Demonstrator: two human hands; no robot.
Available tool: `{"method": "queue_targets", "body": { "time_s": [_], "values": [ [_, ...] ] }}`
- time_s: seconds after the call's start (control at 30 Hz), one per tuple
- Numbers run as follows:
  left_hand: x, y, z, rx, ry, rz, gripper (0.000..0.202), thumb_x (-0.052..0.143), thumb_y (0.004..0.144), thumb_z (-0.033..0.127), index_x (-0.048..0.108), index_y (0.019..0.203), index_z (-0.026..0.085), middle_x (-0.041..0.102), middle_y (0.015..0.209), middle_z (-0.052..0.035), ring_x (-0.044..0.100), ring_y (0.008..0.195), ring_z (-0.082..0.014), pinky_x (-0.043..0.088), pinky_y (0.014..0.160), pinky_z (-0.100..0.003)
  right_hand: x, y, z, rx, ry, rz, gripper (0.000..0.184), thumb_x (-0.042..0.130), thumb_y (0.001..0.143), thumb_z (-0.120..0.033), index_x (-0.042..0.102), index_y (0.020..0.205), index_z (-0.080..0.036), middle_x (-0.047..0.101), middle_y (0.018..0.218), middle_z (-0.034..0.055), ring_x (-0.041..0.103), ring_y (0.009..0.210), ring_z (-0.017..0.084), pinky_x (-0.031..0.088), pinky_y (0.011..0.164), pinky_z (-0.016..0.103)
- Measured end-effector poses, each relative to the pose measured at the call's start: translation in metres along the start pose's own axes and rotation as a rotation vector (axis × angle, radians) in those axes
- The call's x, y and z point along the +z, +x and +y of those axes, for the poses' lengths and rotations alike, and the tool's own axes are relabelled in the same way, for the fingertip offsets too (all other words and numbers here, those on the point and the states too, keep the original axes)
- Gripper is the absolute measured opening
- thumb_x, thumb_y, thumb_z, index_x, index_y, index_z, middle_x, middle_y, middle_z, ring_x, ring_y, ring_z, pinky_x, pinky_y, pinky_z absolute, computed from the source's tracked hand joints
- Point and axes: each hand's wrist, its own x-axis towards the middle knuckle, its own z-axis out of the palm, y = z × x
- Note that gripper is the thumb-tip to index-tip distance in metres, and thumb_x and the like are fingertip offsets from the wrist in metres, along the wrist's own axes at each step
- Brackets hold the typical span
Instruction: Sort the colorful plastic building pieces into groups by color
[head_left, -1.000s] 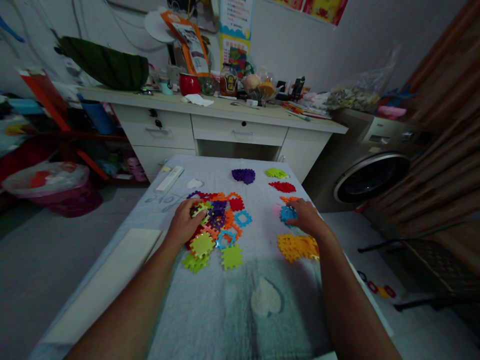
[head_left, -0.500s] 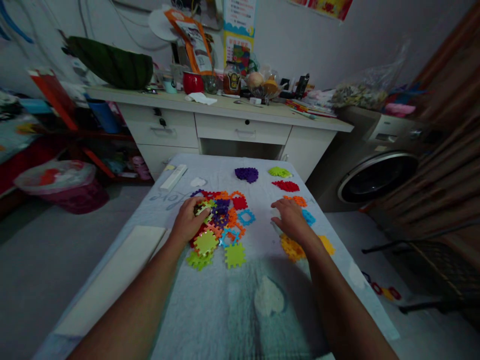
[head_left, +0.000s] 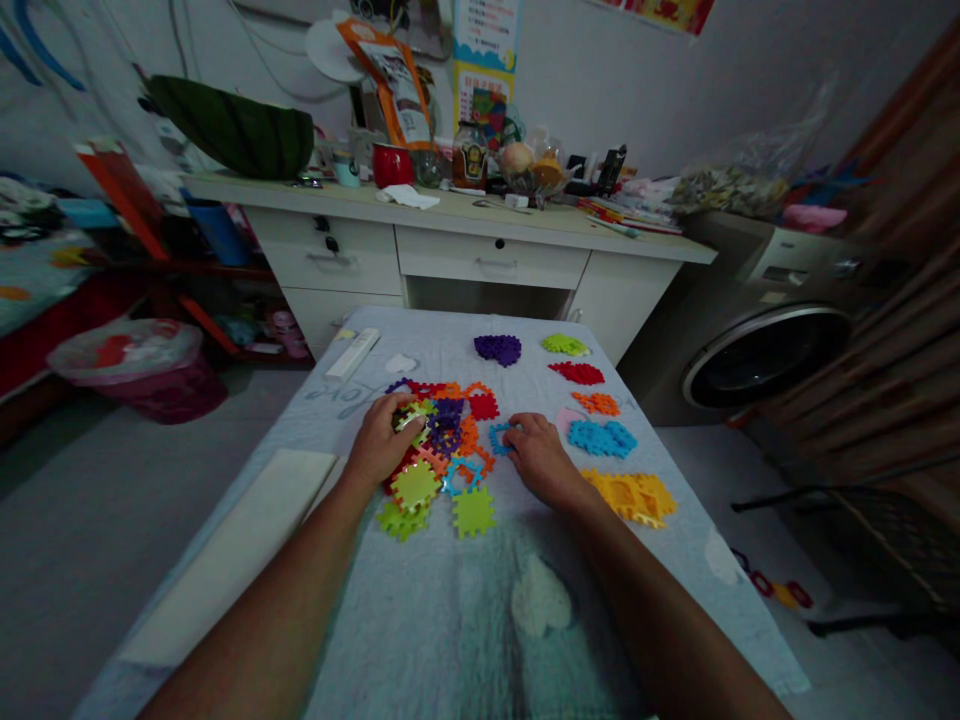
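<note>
A mixed pile of plastic interlocking tiles (head_left: 448, 430) with toothed edges lies mid-table in green, purple, red, orange and blue. At its left side, my left hand (head_left: 382, 440) is curled around a yellow-green tile (head_left: 416, 410), thumb over the top. My right hand (head_left: 536, 450) has its fingers closed on a blue square tile (head_left: 498, 438) just right of the pile. Two flat green tiles (head_left: 473, 511) lie in front. Sorted groups stand along the right: purple tiles (head_left: 497, 349), green tiles (head_left: 565, 345), red tiles (head_left: 577, 372), orange tiles (head_left: 597, 403), blue tiles (head_left: 602, 438) and yellow tiles (head_left: 634, 497).
A pale cloth (head_left: 442, 620) covers the table. On its left lie a long white board (head_left: 232, 555) and a white strip (head_left: 353, 355). Beyond stands a cluttered white cabinet (head_left: 495, 245); a washing machine (head_left: 757, 320) is at right, a pink bin (head_left: 142, 370) at left.
My right hand has moved left from beside the sorted groups to the blue tile by the pile, uncovering the blue and yellow groups. My left hand stays on the pile.
</note>
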Motion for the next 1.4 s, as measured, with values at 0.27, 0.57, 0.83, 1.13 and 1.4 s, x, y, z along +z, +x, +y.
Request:
{"method": "queue_targets", "body": {
  "time_s": [0.27,0.57,0.83,1.13,1.4],
  "values": [
    [0.001,0.001,-0.004,0.020,0.012,-0.007,0.037,0.058,0.082,0.044,0.061,0.112,0.023,0.061,0.116,-0.0062,0.057,0.112,-0.0250,0.043,0.101,-0.039,-0.017,-0.002,0.006,0.131,0.204,0.093,0.027,0.040,0.096,-0.017,0.063,0.109,-0.015,0.067,0.106,0.0096,0.060,0.097,0.019,0.042,0.087,0.027],
    [0.001,0.001,-0.006,0.003,0.008,-0.019,0.037,0.058,0.082,0.043,0.060,0.112,0.022,0.060,0.116,-0.0065,0.056,0.112,-0.0248,0.043,0.102,-0.040,-0.017,-0.007,0.003,0.182,-0.062,-0.004,0.045,0.060,0.088,-0.041,0.060,0.125,-0.016,0.061,0.119,0.0134,0.052,0.109,0.028,0.037,0.096,0.038],
    [0.000,0.001,-0.006,0.005,0.000,-0.025,0.039,0.058,0.081,0.045,0.060,0.112,0.021,0.060,0.116,-0.0073,0.057,0.111,-0.0255,0.043,0.102,-0.041,-0.024,-0.012,0.007,0.146,-0.045,-0.060,0.045,0.064,0.083,-0.030,0.059,0.126,-0.020,0.059,0.119,0.0112,0.050,0.108,0.028,0.036,0.092,0.039],
    [0.000,0.001,-0.004,-0.019,-0.009,-0.034,0.041,0.058,0.081,0.045,0.060,0.113,0.021,0.059,0.117,-0.0083,0.056,0.114,-0.0269,0.041,0.104,-0.044,-0.058,-0.026,0.065,0.326,-0.106,-0.038,0.044,0.061,0.082,-0.019,0.060,0.125,-0.021,0.056,0.127,0.0119,0.047,0.116,0.031,0.035,0.093,0.042],
    [0.000,0.001,-0.002,-0.017,-0.005,-0.021,0.041,0.058,0.080,0.045,0.060,0.112,0.021,0.059,0.115,-0.0079,0.056,0.112,-0.0266,0.042,0.103,-0.044,-0.058,-0.033,0.077,0.405,-0.120,-0.052,0.041,0.061,0.081,-0.016,0.061,0.122,-0.023,0.056,0.131,0.0104,0.047,0.118,0.032,0.036,0.091,0.045]
  ]
}}
